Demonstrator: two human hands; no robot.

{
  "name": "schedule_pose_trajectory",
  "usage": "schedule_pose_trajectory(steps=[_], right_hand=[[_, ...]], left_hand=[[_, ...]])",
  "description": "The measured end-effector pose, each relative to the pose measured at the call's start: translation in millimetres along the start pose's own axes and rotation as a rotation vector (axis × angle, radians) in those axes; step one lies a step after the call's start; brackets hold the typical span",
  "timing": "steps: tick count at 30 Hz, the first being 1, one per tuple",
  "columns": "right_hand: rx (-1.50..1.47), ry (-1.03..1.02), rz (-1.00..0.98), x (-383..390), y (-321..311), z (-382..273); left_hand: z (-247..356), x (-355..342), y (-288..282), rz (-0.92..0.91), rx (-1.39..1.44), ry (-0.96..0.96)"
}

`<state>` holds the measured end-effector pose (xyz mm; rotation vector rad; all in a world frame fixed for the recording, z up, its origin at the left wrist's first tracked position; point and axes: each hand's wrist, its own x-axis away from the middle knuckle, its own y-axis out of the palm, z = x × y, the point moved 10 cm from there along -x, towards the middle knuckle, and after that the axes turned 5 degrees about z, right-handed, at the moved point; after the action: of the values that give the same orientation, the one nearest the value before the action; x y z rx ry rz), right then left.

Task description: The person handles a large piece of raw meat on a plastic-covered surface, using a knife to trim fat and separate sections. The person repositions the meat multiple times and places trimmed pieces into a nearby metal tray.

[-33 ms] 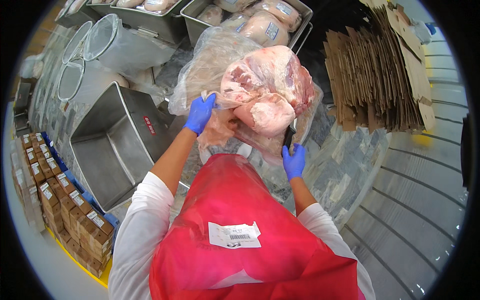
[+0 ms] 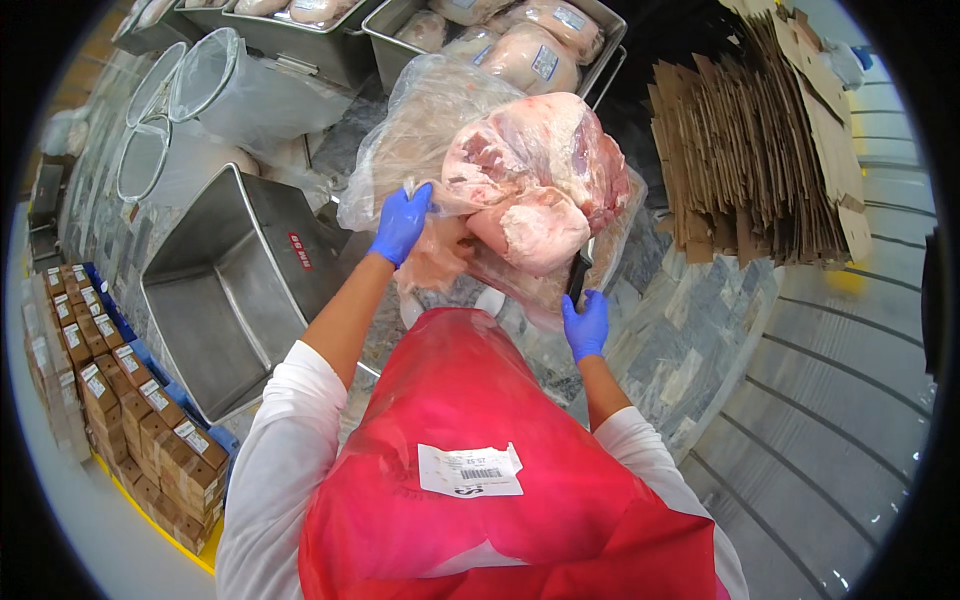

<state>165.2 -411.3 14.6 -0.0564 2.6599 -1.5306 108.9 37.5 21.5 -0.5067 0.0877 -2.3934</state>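
A large raw piece of meat (image 2: pixel 535 165), pink with pale fat, lies in front of me on an opened clear plastic bag (image 2: pixel 395 165). My left hand (image 2: pixel 402 228), in a blue glove, is closed on a gathered edge of this bag at the meat's left side. Beside the meat's lower right lies a knife (image 2: pixel 579 275) with a black handle; most of its blade is hidden. My right hand (image 2: pixel 586 328), also gloved in blue, has its fingers at the near end of that handle. Its grip is partly hidden.
An open metal bin (image 2: pixel 225 290) stands at left. Bins of bagged meat (image 2: pixel 530 55) line the far side, beside bag-lined hoops (image 2: pixel 205 85). Flattened cardboard (image 2: pixel 750 150) is stacked at right; small boxes (image 2: pixel 130 400) sit on a blue pallet at far left.
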Motion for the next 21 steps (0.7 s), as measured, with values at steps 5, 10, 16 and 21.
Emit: schedule_pose_trajectory(steps=[5,10,16,21], right_hand=[[0.018,0.139,-0.063,-2,27,20],[-0.179,0.327,-0.115,-7,9,56],[-0.321,0.462,-0.071,29,-114,75],[-0.278,0.4,-0.025,42,-189,27]], left_hand=[[83,-17,12,0.01,-0.363,0.342],[102,-39,38,-0.027,-0.608,0.472],[53,-55,30,-0.112,-0.556,0.366],[5,-20,14,-0.197,-0.603,0.408]])
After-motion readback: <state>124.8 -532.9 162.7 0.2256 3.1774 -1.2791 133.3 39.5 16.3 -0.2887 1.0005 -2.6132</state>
